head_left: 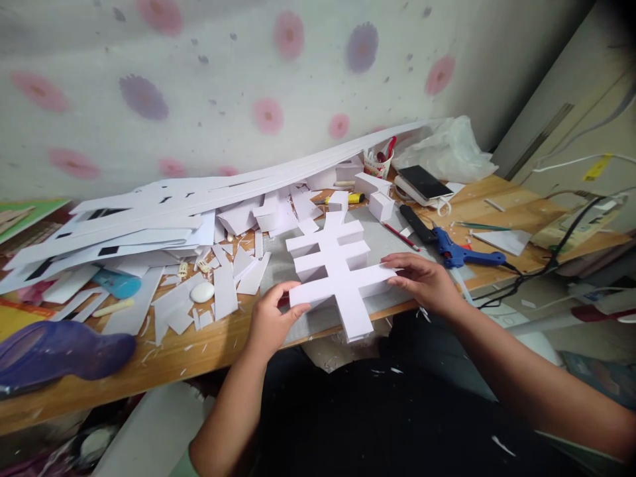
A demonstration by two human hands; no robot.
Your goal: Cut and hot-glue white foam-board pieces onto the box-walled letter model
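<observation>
A white paper model with a long spine and three cross bars lies on a grey mat at the wooden table's front edge. My left hand pinches the left end of its lowest bar, thumb on top. My right hand rests with curled fingers on the right end of the same bar. Both hands hold the model flat on the mat.
Stacked white sheets and paper scraps cover the table's left and back. A blue glue gun with its cable, a red pencil, a phone, a cup and a plastic bag sit right. A purple object lies front left.
</observation>
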